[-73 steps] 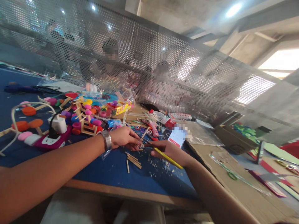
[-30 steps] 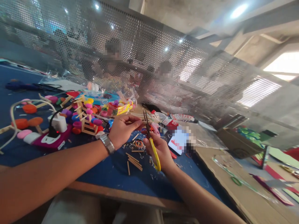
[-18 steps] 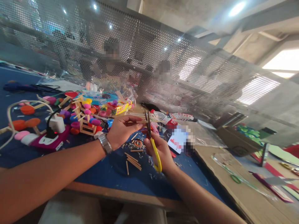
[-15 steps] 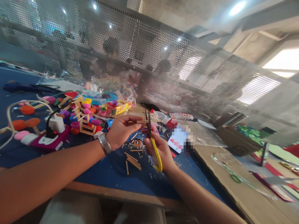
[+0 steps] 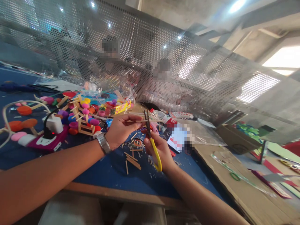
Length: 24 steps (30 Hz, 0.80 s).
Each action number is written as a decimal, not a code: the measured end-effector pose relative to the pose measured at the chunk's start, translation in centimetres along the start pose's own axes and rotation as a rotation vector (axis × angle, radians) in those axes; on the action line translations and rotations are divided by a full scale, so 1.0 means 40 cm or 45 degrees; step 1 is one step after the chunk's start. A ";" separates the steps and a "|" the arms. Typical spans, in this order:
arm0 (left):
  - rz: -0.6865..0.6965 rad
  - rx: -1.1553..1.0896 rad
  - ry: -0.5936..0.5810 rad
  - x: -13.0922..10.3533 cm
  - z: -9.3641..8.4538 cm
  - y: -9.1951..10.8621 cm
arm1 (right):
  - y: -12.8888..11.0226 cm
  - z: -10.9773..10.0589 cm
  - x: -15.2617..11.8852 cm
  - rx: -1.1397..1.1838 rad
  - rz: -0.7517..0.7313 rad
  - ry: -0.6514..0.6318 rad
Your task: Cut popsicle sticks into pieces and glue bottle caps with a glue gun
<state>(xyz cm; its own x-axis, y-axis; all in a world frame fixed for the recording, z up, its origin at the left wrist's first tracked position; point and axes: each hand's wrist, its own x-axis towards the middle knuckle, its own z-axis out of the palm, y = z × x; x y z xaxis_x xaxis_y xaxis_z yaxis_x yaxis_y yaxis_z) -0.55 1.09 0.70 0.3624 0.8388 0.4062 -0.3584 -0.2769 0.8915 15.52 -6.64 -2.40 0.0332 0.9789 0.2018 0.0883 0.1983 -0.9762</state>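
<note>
Between the fingertips of my left hand [image 5: 123, 129], which wears a metal watch, is a thin wooden stick [image 5: 156, 121] pointing right. My right hand [image 5: 161, 150] is closed around the yellow handle of a pair of scissors [image 5: 152, 145]. The scissors point upward with their dark blades slightly apart, and the stick crosses at the blades just beyond my left fingertips. Below my hands, several short cut sticks [image 5: 133, 162] lie on the blue tabletop [image 5: 105, 175] among pale shavings.
Colourful caps and a stick-built model [image 5: 86, 126] crowd the left, beside a purple power strip [image 5: 49, 139] with a plugged-in white charger. A lit phone [image 5: 177, 139] and a bottle [image 5: 164, 117] lie right of my hands. Flattened cardboard [image 5: 217, 175] borders the right; a perforated screen [image 5: 140, 53] stands behind.
Both hands keep nearly the same pose around the stick and scissors. The view has shifted slightly. A short stick piece now shows beneath the upper loose stick on the table.
</note>
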 end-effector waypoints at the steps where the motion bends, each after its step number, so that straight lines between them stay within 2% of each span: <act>1: 0.034 0.126 -0.018 0.000 -0.003 -0.006 | 0.002 0.000 0.002 -0.009 0.011 0.008; 5: 0.176 0.748 -0.135 -0.002 -0.011 -0.020 | 0.001 -0.003 0.009 -0.015 0.041 0.029; 8: 0.208 0.995 -0.217 -0.001 -0.020 -0.008 | -0.011 -0.004 0.013 0.052 0.085 0.043; 9: 0.215 1.077 -0.270 0.000 -0.024 0.000 | -0.016 -0.005 0.014 0.080 0.095 0.049; 11: 0.201 1.218 -0.468 0.003 -0.036 0.018 | -0.023 -0.008 0.016 0.124 0.095 0.070; 13: 0.146 1.319 -0.726 0.006 -0.049 0.032 | -0.027 -0.012 0.019 0.138 0.086 0.082; 16: 0.057 1.405 -0.998 0.011 -0.068 0.047 | -0.029 -0.019 0.022 0.135 0.082 0.092; 21: -0.092 1.493 -1.299 0.028 -0.086 0.075 | -0.027 -0.028 0.026 0.130 0.080 0.104; 24: -0.097 1.523 -1.339 0.040 -0.093 0.088 | -0.023 -0.032 0.027 0.123 0.075 0.103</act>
<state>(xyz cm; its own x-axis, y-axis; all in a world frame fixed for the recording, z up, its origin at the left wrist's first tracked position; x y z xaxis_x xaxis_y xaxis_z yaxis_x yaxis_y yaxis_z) -4.44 3.19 3.75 0.9346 0.3247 -0.1450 0.3553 -0.8682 0.3462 16.75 -5.82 -1.18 0.1157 0.9825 0.1458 -0.0124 0.1482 -0.9889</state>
